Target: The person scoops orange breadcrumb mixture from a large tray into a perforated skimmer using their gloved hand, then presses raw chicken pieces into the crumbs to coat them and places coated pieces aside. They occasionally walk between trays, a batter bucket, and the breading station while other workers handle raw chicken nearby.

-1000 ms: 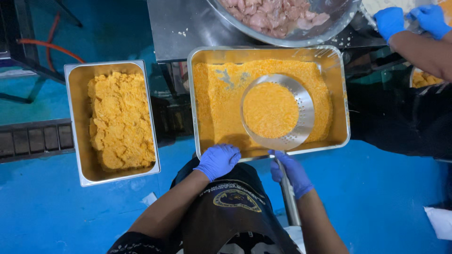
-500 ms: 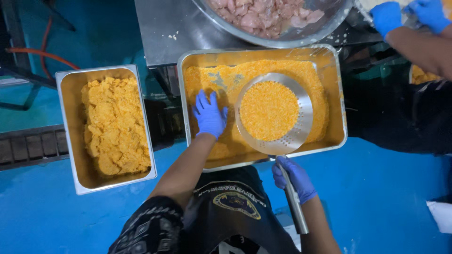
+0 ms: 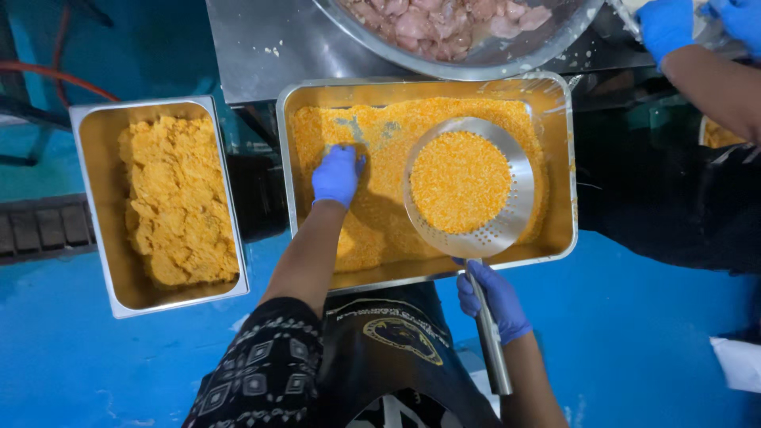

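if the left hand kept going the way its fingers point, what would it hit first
Probably more crumbs, then the tray's far wall. The left hand points away from the body; depth is unclear.

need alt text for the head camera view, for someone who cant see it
Seen from above, the left hand, in a blue glove, presses into orange crumbs in a steel tray, while the right hand holds a perforated skimmer heaped with crumbs over it. A second tray of coated pieces sits left; a bowl of raw meat sits above.
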